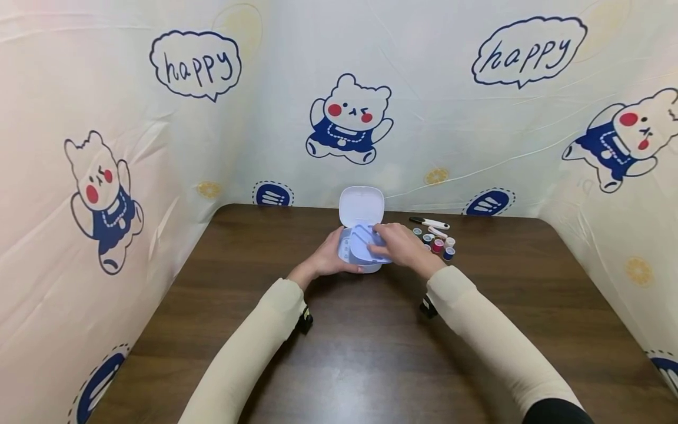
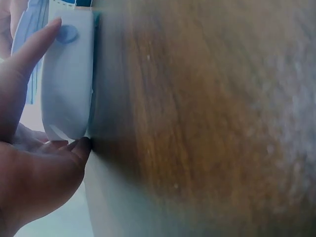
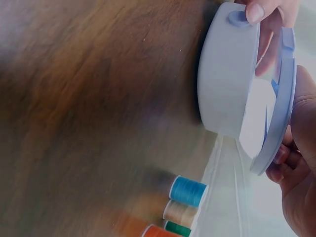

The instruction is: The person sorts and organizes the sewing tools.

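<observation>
A small white plastic box (image 1: 373, 268) stands on the table with its lid (image 1: 362, 205) raised at the back. My left hand (image 1: 329, 257) grips the box's left side; in the left wrist view its thumb lies across the front, by the round pale-blue button (image 2: 67, 34). Above the box's opening, my right hand (image 1: 404, 244) pinches a pale-blue tray (image 1: 362, 249) by its right side. The right wrist view shows this tray (image 3: 282, 108) tilted and lifted off the box's rim, its thumb on the upper face and fingers beneath. The inside of the box is mostly hidden.
Several thread spools, among them a red one (image 1: 438, 245) and a dark-blue one (image 1: 449, 254), stand right of the box. Behind them lies a slim black-and-white tool (image 1: 430, 223), its kind unclear. A printed cloth (image 1: 450, 135) hangs behind the wooden table (image 1: 349, 353).
</observation>
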The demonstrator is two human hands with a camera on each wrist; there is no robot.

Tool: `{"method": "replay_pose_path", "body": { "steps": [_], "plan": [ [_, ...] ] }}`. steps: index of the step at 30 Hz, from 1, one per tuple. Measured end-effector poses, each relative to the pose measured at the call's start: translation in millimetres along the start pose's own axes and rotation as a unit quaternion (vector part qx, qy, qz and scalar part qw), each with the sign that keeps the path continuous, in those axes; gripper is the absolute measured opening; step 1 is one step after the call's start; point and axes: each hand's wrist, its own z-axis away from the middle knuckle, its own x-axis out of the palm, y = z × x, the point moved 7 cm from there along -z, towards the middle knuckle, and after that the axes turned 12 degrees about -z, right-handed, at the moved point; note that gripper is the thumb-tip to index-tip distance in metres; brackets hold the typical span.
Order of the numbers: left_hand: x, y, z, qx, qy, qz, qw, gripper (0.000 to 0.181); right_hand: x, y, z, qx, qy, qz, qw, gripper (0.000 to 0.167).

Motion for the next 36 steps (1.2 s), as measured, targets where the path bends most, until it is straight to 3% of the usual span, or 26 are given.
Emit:
{"method": "replay_pose_path", "body": {
  "steps": [8, 15, 20, 30, 36],
  "plan": [
    [2.2, -1.2, -0.2, 0.004, -0.003, 0.008, 1.0, 0.111, -4, 5, 9.5, 0.01, -0.011, 0.004, 0.9999, 0.051],
    [4.0, -4.1, -1.5, -0.016, -0.015, 0.011, 0.9997, 0.114, -1, 14, 16.1, 0.027, -0.024, 0.0, 0.9993, 0.051],
    [0.7, 1.2, 2.6, -0.027, -0.015, 0.011, 0.9995, 0.116, 3, 19, 20.0, 0.037, -0.033, -0.001, 0.9988, 0.054],
    [0.2, 3.0, 1.8, -0.015, -0.004, 0.005, 0.9999, 0.11, 0, 19, 25.6, 0.039, -0.028, -0.013, 0.9988, 0.052],
    [4.0, -3.7, -0.5, -0.023, -0.007, 0.006, 0.9997, 0.112, 0, 20, 29.7, 0.036, -0.025, -0.012, 0.999, 0.049]
  ]
}}
